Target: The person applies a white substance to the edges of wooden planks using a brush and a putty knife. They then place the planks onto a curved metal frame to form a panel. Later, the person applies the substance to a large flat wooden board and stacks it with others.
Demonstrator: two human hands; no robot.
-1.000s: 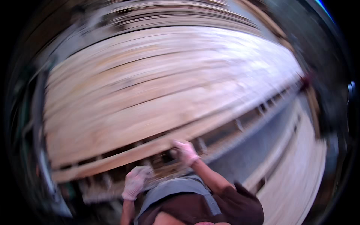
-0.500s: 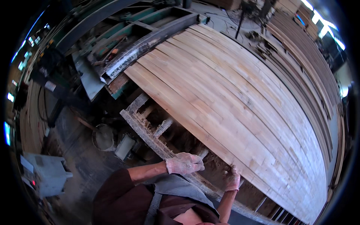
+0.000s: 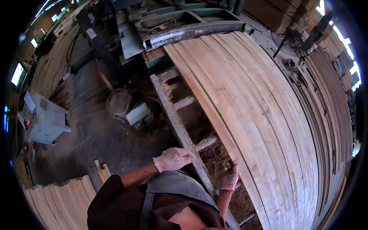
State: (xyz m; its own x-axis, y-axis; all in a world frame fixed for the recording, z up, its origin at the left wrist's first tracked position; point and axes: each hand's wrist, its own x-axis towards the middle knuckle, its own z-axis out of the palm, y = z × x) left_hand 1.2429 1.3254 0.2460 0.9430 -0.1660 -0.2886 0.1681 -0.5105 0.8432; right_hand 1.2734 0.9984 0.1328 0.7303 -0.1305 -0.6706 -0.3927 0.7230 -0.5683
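Both my hands wear pale, pinkish knit gloves. My left hand [image 3: 174, 159] is closed with its fingers curled, above the dusty frame rail [image 3: 184, 138]; whatever it may hold is hidden. My right hand [image 3: 229, 178] is at the near edge of a large wooden panel [image 3: 260, 130], its fingertips touching the outermost strip [image 3: 218, 122] and a gap showing between its fingers. Long light strips lie side by side to make up this panel. A dark seam separates the outermost strip from its neighbour along much of its length.
Sawdust-covered crossbars [image 3: 207, 142] span the opening beside the panel. A metal machine frame [image 3: 191, 32] stands at the far end. On the floor are a bucket [image 3: 119, 102] and a grey box-shaped unit [image 3: 48, 119]. Stacked boards lie at lower left [image 3: 63, 201] and right [image 3: 329, 103].
My view has turned left, so the panel now runs more steeply and the boards at lower left show. Both hands stay close to the panel's near side; the right remains at its edge.
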